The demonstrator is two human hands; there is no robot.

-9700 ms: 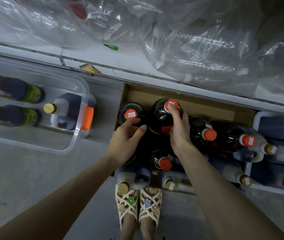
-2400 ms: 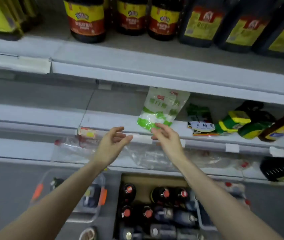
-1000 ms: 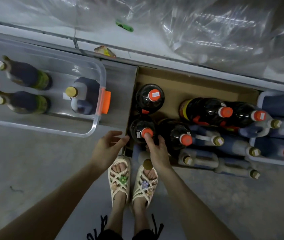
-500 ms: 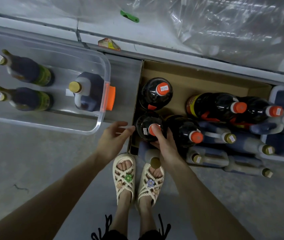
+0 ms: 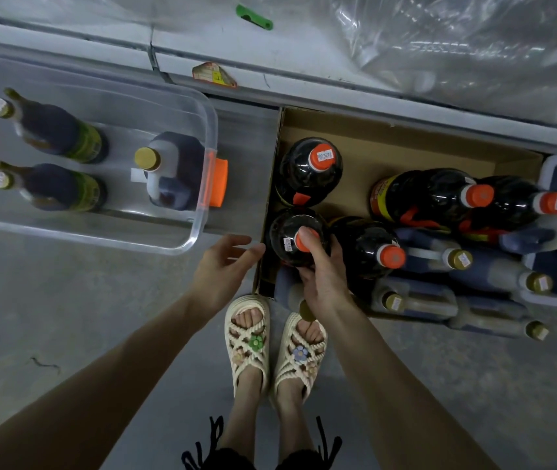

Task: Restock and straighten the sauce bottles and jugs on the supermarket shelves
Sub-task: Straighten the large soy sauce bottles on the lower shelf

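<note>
Bottle (image 5: 285,228) dark w/ orange cap; R hand (image 5: 325,279) grips its top, L hand (image 5: 223,266) empty, relaxed.

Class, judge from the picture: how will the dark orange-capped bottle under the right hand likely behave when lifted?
The bottle looks full of dark liquid, so it is probably heavy for the right hand gripping its cap. Its glossy shoulders may be slippery. Standing upright and round, it could roll if tipped over.
</note>
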